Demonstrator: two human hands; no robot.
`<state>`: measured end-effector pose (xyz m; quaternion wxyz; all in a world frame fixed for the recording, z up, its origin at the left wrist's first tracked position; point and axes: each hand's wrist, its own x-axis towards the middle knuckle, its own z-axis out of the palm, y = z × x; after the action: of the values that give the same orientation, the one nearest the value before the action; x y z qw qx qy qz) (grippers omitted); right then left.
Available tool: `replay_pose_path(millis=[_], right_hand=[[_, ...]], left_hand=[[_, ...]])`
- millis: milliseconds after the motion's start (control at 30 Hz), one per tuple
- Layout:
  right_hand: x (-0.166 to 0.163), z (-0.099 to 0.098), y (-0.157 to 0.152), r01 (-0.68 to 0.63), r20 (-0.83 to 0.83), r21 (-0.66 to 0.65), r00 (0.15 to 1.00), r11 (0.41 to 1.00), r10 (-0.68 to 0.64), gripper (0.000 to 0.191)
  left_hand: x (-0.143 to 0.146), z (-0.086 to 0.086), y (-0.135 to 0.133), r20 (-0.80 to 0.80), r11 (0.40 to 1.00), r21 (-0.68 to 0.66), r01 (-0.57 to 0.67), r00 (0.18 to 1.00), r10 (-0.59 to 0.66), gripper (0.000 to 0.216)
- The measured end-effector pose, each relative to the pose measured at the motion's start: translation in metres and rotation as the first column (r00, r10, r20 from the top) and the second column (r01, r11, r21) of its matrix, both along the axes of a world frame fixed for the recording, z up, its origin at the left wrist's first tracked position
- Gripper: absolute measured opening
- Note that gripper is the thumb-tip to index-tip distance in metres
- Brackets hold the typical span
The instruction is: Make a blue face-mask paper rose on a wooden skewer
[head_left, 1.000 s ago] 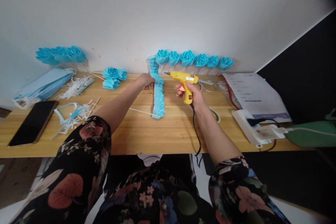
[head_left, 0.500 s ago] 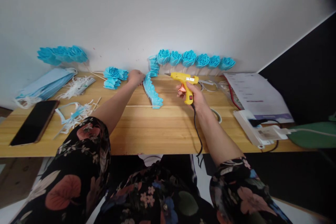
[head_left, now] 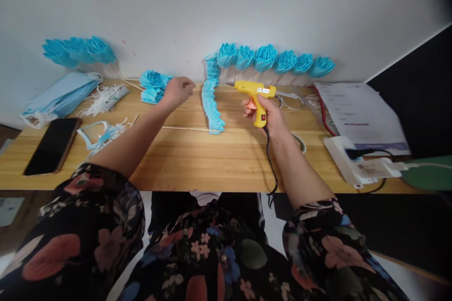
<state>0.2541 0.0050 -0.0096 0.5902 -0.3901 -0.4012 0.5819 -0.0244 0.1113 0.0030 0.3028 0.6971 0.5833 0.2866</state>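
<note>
My right hand (head_left: 265, 115) is closed round the handle of a yellow hot glue gun (head_left: 254, 93), its nozzle pointing left above the wooden table (head_left: 226, 160). A pleated blue strip (head_left: 211, 99) lies curved on the table just left of the nozzle, with a thin wooden stick (head_left: 183, 128) at its lower end. My left hand (head_left: 177, 90) hovers with loosely curled fingers between that strip and a small cluster of blue paper roses (head_left: 152, 85); nothing shows in it.
A row of blue roses (head_left: 271, 60) leans on the wall, another bunch (head_left: 77, 51) at far left. Blue masks (head_left: 60, 96), white ear loops (head_left: 102, 99), a black phone (head_left: 52, 146), papers (head_left: 356, 113) and a white power strip (head_left: 353, 162) lie around.
My left hand pushed the pleated strip from straight into a curve, then let go and drew left toward the small rose cluster. The glue gun hand stayed nearly still.
</note>
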Motion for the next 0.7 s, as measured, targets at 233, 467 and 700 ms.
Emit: replay_pose_path(millis=[233, 467, 700], right_hand=[[-0.004, -0.002, -0.002, -0.013, 0.031, -0.009, 0.999, 1.0, 0.013, 0.029], [0.001, 0.002, 0.001, 0.032, 0.082, -0.003, 0.996, 0.999, -0.032, 0.025], [0.016, 0.02, -0.009, -0.06, 0.131, -0.017, 0.989, 0.998, 0.062, 0.026]], left_hand=[[-0.015, -0.001, -0.083, -0.269, 0.923, 0.163, 0.35, 0.915, -0.299, 0.022], [-0.031, -0.028, -0.099, -0.508, 0.796, 0.188, 0.575, 0.751, -0.422, 0.024], [-0.027, -0.027, -0.084, -0.529, 0.784, 0.112, 0.61, 0.705, -0.473, 0.019]])
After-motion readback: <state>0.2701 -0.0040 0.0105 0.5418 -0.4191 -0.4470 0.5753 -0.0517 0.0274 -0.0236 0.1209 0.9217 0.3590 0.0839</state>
